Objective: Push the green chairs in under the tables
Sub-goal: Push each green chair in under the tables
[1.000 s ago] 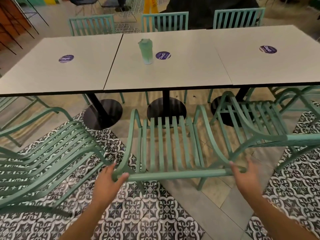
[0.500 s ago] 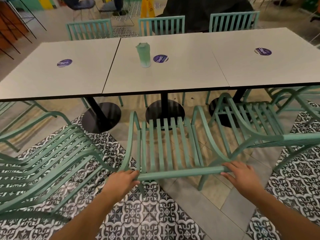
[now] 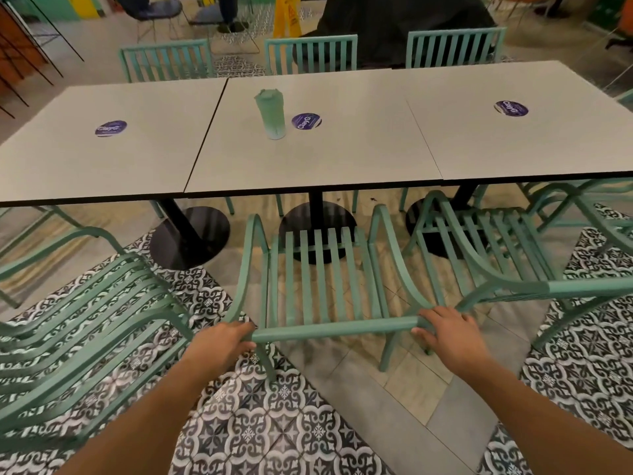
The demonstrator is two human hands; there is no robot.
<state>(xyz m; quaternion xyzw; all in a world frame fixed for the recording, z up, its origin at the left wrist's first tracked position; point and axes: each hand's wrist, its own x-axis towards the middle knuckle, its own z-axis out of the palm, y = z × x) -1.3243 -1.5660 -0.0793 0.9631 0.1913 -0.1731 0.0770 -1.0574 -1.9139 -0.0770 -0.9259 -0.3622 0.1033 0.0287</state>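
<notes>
Here, both hands gripped the top rail of the middle chair (image 3: 318, 279). The left hand (image 3: 219, 344) curled over the rail's left corner, and the right hand (image 3: 448, 337) lay on the right corner with fingers over the bar and the thumb below it. The chair faced the middle table (image 3: 342, 159), its seat front near the round black base (image 3: 317, 231) but the seat not yet under the top.

To its right stood another green chair (image 3: 496, 255), pulled out and angled, its seat front close to the table edge. To the left a third chair (image 3: 85, 323) sat well out on the patterned floor (image 3: 274, 423), turned at a slant. Across the tables, three far chairs (image 3: 310, 53) showed only their backs above the tabletops and looked tucked in. A green bottle (image 3: 270, 113) stood upright on the middle table beside a purple sticker (image 3: 306, 121).

By my reading the job was early on this side: the held chair needed pushing forward, and the two neighbours remained.

The left chair was cut off by the frame's edge, and more green chair parts at the far right edge were too partial to sort out. The held chair's front legs were largely hidden behind its seat.
</notes>
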